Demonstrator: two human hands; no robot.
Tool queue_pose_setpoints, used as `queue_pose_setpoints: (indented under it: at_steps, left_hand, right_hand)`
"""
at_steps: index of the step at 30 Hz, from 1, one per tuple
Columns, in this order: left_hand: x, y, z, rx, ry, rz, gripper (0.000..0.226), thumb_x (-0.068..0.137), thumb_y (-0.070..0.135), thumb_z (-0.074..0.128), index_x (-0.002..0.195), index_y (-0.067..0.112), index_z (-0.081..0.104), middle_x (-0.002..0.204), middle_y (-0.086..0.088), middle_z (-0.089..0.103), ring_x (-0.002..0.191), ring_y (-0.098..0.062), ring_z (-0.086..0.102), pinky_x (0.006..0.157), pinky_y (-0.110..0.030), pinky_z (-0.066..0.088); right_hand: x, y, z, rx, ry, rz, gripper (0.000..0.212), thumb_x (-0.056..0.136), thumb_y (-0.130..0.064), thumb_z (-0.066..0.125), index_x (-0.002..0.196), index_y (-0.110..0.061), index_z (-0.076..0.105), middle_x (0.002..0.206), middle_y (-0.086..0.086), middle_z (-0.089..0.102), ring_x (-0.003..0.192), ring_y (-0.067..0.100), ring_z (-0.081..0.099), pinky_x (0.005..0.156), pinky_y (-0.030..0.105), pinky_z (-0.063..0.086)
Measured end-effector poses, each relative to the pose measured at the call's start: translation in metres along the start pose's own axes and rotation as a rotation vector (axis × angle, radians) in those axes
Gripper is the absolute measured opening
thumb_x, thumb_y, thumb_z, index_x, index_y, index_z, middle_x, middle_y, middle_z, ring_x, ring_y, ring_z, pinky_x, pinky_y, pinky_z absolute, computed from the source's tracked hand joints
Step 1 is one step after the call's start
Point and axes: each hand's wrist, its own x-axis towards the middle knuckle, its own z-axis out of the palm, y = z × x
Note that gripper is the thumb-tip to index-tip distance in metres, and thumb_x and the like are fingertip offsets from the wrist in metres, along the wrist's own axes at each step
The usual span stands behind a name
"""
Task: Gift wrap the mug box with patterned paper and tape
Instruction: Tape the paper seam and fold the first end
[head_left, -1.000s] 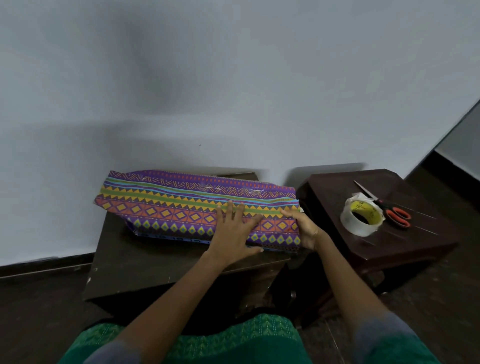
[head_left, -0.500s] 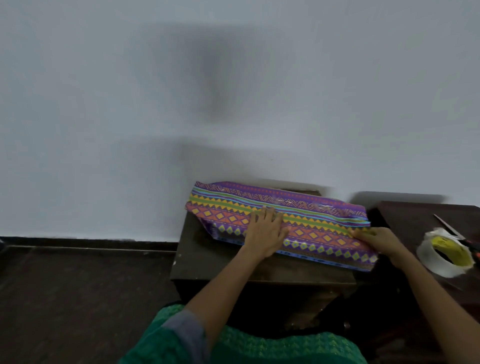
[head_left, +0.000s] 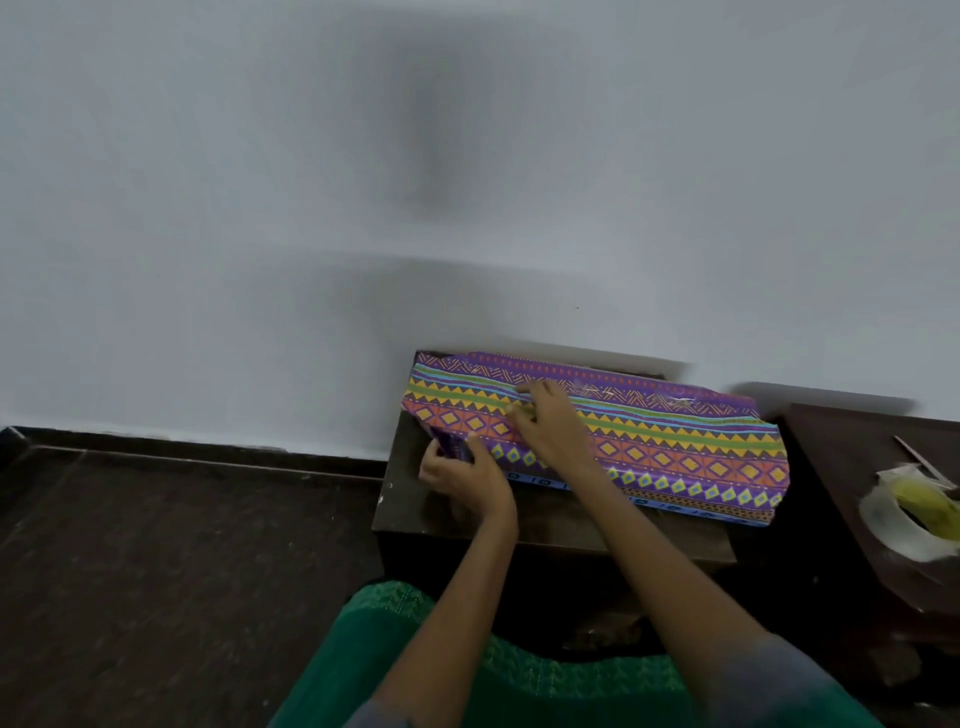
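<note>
They're folding in the paper (head_left: 649, 441) end at 9 o'clock: left hand (head_left: 462, 475) pinching the flap, right hand (head_left: 550, 423) pressing flat on top. Tape roll (head_left: 906, 525) probably needed next.

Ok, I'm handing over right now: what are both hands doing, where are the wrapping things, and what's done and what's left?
Left hand: grips the loose paper at the parcel's left end.
Right hand: lies on top of the patterned paper, near the left end; blur hides the fingers.
The parcel sits on the small dark table. Tape roll is on the side table at the right.
Done: paper wrapped round, top seam looks taped.
Left: fold and tape both open ends.
</note>
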Motion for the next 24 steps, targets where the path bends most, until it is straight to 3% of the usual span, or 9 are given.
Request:
queue_pose_setpoints:
  at_steps: [3,6,10,13,17,24]
  left_hand:
    - [0.012,0.001,-0.002,-0.167,-0.109,-0.275,0.049,0.088,0.03,0.062,0.127,0.005,0.047,0.127,-0.013,0.05,0.112,-0.025,0.054,0.091,-0.04,0.05]
    - [0.025,0.006,-0.004,-0.105,-0.226,-0.294,0.039,0.089,0.032,0.06,0.116,0.004,0.062,0.113,-0.012,0.064,0.097,-0.021,0.061,0.079,-0.032,0.052]
    - [0.04,0.016,-0.008,-0.063,-0.296,-0.403,0.027,0.089,0.023,0.063,0.103,0.0,0.065,0.097,-0.01,0.066,0.078,-0.014,0.058,0.061,-0.022,0.046]
    - [0.043,0.019,-0.009,-0.08,-0.327,-0.475,0.025,0.089,0.02,0.062,0.105,0.001,0.062,0.097,-0.01,0.065,0.083,-0.017,0.059,0.064,-0.024,0.047]
    - [0.044,0.019,-0.009,-0.105,-0.355,-0.527,0.03,0.089,0.02,0.062,0.112,0.001,0.058,0.105,-0.01,0.062,0.097,-0.023,0.059,0.078,-0.03,0.047]
    - [0.066,0.019,-0.013,-0.03,-0.418,-0.472,0.028,0.091,0.02,0.058,0.108,-0.001,0.058,0.077,-0.004,0.059,0.065,-0.013,0.053,0.056,-0.023,0.043]
  right_hand:
    - [0.006,-0.019,0.024,-0.035,-0.038,-0.002,0.046,0.093,-0.038,0.052,0.129,-0.01,0.048,0.126,0.007,0.049,0.116,0.021,0.048,0.097,0.031,0.04]
    - [0.006,-0.018,0.038,-0.125,-0.023,0.001,0.056,0.092,-0.047,0.049,0.133,-0.009,0.044,0.132,0.009,0.048,0.125,0.023,0.042,0.109,0.036,0.031]
    - [0.006,-0.012,0.044,-0.169,-0.056,-0.008,0.066,0.093,-0.053,0.043,0.142,-0.01,0.034,0.146,0.009,0.037,0.137,0.023,0.03,0.116,0.039,0.02]
    - [0.008,-0.01,0.043,-0.205,-0.105,-0.011,0.068,0.094,-0.053,0.039,0.146,-0.011,0.027,0.151,0.007,0.03,0.142,0.022,0.021,0.118,0.037,0.012]
    - [0.008,-0.008,0.042,-0.196,-0.126,-0.007,0.068,0.094,-0.053,0.039,0.146,-0.011,0.026,0.153,0.006,0.028,0.143,0.021,0.018,0.118,0.037,0.01]
    - [0.005,-0.008,0.038,-0.271,-0.179,-0.024,0.085,0.085,-0.068,0.031,0.147,-0.012,0.022,0.154,0.007,0.024,0.144,0.021,0.016,0.118,0.039,0.008]
